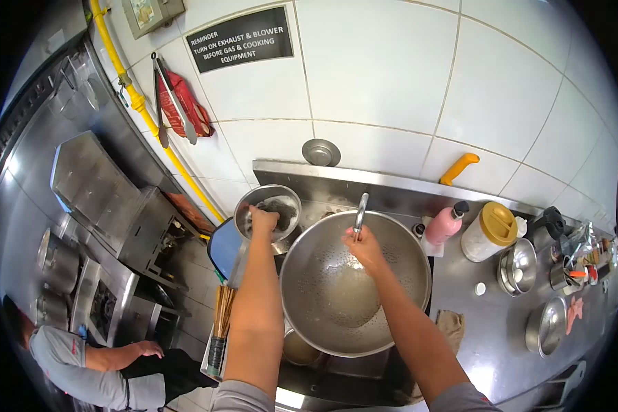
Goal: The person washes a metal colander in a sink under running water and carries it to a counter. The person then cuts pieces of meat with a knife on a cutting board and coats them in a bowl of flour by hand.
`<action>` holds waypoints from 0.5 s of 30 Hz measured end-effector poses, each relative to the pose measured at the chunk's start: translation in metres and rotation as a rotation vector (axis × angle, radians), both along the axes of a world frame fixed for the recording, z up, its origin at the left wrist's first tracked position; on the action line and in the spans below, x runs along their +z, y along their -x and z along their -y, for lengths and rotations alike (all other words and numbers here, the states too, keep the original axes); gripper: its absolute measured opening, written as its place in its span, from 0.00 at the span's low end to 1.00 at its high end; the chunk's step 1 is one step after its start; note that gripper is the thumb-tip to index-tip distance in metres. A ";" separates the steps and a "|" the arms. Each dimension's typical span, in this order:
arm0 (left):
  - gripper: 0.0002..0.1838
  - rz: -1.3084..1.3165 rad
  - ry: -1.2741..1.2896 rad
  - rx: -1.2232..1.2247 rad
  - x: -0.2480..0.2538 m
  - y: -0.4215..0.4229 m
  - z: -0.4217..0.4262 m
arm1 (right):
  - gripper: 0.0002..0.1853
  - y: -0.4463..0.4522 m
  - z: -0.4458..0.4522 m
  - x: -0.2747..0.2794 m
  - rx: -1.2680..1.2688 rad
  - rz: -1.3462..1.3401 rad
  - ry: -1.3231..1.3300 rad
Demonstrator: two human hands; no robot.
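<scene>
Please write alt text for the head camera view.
The left hand reaches into a small metal bowl; the right hand is at a curved metal spout over a large perforated bowl. Another person is at lower left.

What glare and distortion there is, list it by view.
Head view: fisheye curvature bends the white wall tiles; corners are black; bright glare on the grey steel worktop, lower right; highlights inside the large round perforated steel colander; the black rectangular sign is readable.

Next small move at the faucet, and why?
Probably swing the curved steel spout left, over the small round steel pan: the right hand is at the spout's tip, above the large perforated steel bowl; the left hand is inside the pan.
</scene>
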State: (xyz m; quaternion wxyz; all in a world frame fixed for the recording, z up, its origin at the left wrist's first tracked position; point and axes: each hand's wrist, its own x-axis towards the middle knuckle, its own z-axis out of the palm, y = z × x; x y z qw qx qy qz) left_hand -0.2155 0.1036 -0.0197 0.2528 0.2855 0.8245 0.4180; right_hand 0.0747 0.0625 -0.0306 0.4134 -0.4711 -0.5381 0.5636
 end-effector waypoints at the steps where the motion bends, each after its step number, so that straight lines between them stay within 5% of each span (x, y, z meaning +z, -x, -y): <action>1: 0.49 0.139 -0.097 -0.002 0.007 -0.002 0.004 | 0.12 0.002 0.001 0.004 0.015 -0.075 0.031; 2: 0.49 0.131 -0.103 0.000 0.012 0.002 0.005 | 0.13 0.003 0.001 0.008 0.032 -0.148 0.060; 4: 0.46 0.586 -0.075 -0.062 0.012 0.010 0.001 | 0.15 0.012 0.006 0.022 0.085 -0.194 0.138; 8: 0.39 0.435 -0.258 0.005 -0.003 0.007 -0.006 | 0.24 0.023 0.014 0.032 0.177 -0.277 0.181; 10: 0.36 0.430 -0.585 0.122 0.010 -0.002 -0.001 | 0.30 0.020 0.009 0.037 0.172 -0.292 0.183; 15: 0.33 0.563 -0.594 -0.084 0.052 -0.051 0.052 | 0.45 0.024 0.006 0.051 0.190 -0.327 0.182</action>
